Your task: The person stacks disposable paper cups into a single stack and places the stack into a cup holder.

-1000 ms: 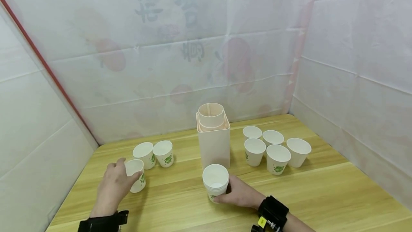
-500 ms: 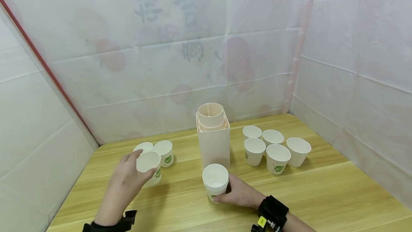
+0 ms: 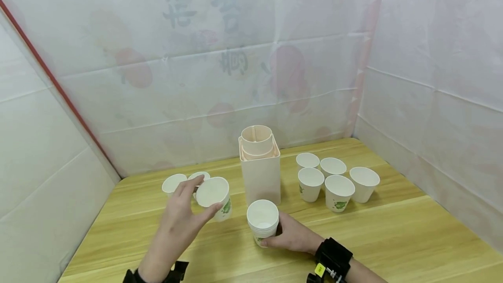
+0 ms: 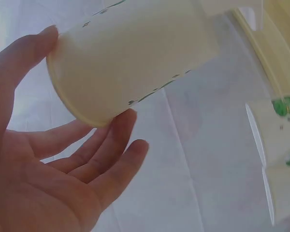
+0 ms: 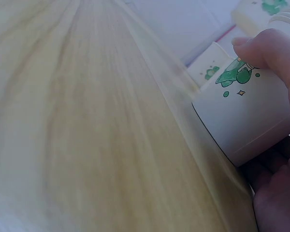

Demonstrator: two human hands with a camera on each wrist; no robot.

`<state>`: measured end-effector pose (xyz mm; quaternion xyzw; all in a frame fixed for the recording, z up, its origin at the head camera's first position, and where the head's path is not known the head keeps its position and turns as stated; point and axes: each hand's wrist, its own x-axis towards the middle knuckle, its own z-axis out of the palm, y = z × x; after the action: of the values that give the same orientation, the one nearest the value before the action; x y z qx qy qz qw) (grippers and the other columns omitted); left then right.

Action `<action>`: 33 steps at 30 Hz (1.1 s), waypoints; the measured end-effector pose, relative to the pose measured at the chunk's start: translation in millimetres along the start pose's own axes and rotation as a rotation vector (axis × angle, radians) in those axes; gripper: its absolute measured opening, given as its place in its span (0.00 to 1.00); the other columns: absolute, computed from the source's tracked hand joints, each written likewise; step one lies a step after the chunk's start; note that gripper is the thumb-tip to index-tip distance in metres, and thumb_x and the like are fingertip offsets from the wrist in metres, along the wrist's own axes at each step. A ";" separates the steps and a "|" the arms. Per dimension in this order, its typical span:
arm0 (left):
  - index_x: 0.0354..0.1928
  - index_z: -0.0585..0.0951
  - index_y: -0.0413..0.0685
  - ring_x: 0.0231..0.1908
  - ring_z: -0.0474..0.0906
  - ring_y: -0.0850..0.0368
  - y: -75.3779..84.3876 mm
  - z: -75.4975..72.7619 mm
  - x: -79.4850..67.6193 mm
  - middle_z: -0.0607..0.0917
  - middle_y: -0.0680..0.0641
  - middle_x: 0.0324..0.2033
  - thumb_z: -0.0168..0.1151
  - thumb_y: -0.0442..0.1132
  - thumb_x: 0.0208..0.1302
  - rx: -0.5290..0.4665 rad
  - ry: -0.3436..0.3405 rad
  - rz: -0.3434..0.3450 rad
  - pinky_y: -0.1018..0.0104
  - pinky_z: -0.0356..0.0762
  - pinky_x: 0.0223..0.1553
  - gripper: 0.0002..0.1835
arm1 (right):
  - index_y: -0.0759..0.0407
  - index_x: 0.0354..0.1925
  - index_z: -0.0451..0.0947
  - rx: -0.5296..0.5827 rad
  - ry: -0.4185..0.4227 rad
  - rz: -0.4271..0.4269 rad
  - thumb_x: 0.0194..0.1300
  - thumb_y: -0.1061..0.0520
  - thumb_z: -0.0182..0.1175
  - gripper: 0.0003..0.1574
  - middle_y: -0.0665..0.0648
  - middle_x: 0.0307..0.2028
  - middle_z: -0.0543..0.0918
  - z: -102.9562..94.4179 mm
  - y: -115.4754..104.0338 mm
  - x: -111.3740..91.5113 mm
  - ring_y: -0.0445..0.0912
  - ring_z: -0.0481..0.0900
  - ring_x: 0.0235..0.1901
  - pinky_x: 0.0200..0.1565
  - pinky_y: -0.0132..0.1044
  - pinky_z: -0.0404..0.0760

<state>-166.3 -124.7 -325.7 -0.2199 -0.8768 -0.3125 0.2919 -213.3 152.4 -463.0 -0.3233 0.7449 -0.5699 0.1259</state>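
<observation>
A white paper cup (image 3: 213, 193) with a green print hangs above the table, its rim pinched between the thumb and fingers of my left hand (image 3: 180, 217). In the left wrist view the same paper cup (image 4: 130, 58) lies between thumb and fingertips, tilted. My right hand (image 3: 292, 233) grips a short stack of nested paper cups (image 3: 262, 222) standing on the table. The right wrist view has the stack's lowest cup (image 5: 251, 113) close up, the right thumb (image 5: 266, 48) along its side. The held cup is to the left of the stack.
Behind the stack stands a cream square holder (image 3: 261, 180) with a round tube (image 3: 257, 139) in its top. Several paper cups (image 3: 339, 193) stand at the right. Two more cups (image 3: 173, 183) are at the back left, partly hidden by the left hand. White sheeting (image 3: 220, 91) borders the table.
My left hand has lifted the paper cup off the table at the left and carried it rightward, toward the stack. The right hand and the stack have stayed in place.
</observation>
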 end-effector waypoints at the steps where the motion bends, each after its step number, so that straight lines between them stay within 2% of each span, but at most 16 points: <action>1: 0.59 0.68 0.48 0.47 0.70 0.56 2.6 2.1 0.5 0.75 0.47 0.50 0.72 0.51 0.46 -0.012 0.008 0.007 0.55 0.74 0.44 0.37 | 0.41 0.61 0.59 0.000 0.000 0.002 0.53 0.52 0.66 0.40 0.51 0.54 0.73 -0.1 -0.1 0.0 0.48 0.69 0.54 0.57 0.43 0.66; 5: 0.59 0.68 0.49 0.50 0.69 0.56 13.5 12.0 2.7 0.74 0.48 0.51 0.71 0.51 0.47 -0.084 0.031 0.057 0.56 0.73 0.48 0.37 | 0.41 0.61 0.59 0.001 0.000 0.006 0.53 0.52 0.66 0.40 0.51 0.54 0.73 -0.8 -0.3 -0.5 0.48 0.69 0.53 0.56 0.43 0.66; 13: 0.61 0.66 0.53 0.53 0.67 0.57 31.5 33.5 -0.3 0.72 0.51 0.54 0.66 0.55 0.51 -0.196 -0.034 0.091 0.56 0.70 0.52 0.37 | 0.42 0.61 0.59 0.001 -0.015 0.002 0.55 0.52 0.65 0.38 0.53 0.53 0.74 -1.1 -0.6 -1.1 0.49 0.71 0.51 0.54 0.43 0.68; 16: 0.62 0.65 0.57 0.53 0.66 0.57 35.3 37.0 -0.8 0.71 0.52 0.54 0.66 0.55 0.52 -0.224 -0.035 0.101 0.57 0.70 0.52 0.36 | 0.42 0.60 0.60 0.005 -0.020 0.004 0.55 0.52 0.65 0.37 0.53 0.52 0.74 -1.0 -1.2 -1.2 0.49 0.71 0.51 0.54 0.43 0.69; 19: 0.62 0.65 0.55 0.52 0.67 0.56 38.6 39.9 -0.6 0.71 0.51 0.54 0.66 0.53 0.52 -0.252 -0.030 0.130 0.56 0.71 0.51 0.35 | 0.42 0.60 0.60 0.015 -0.024 0.004 0.55 0.53 0.65 0.37 0.54 0.52 0.74 -1.3 -1.1 -1.0 0.49 0.71 0.50 0.53 0.43 0.69; 23: 0.60 0.67 0.52 0.53 0.67 0.57 42.0 47.2 -2.7 0.71 0.51 0.54 0.66 0.53 0.53 -0.263 -0.058 0.145 0.57 0.71 0.51 0.34 | 0.43 0.60 0.60 0.038 -0.030 -0.006 0.56 0.55 0.64 0.36 0.55 0.52 0.74 -1.5 -1.2 -0.9 0.50 0.72 0.50 0.53 0.42 0.70; 28: 0.60 0.67 0.52 0.53 0.67 0.61 41.6 56.3 -7.0 0.71 0.53 0.53 0.66 0.54 0.53 -0.261 -0.121 0.131 0.60 0.72 0.51 0.34 | 0.44 0.60 0.60 0.045 -0.023 -0.032 0.56 0.55 0.64 0.37 0.55 0.54 0.73 0.2 -2.7 -0.7 0.50 0.71 0.51 0.53 0.41 0.70; 33: 0.60 0.67 0.51 0.53 0.67 0.60 39.1 64.2 -9.1 0.71 0.53 0.53 0.67 0.52 0.52 -0.255 -0.160 0.120 0.60 0.73 0.50 0.34 | 0.44 0.60 0.59 0.043 -0.024 -0.053 0.56 0.56 0.64 0.37 0.55 0.54 0.72 1.1 -2.8 0.0 0.51 0.71 0.51 0.54 0.40 0.70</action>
<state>-161.4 -55.5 -356.0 -0.3315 -0.8357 -0.3847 0.2090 -211.7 151.2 -460.7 -0.3471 0.7218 -0.5852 0.1266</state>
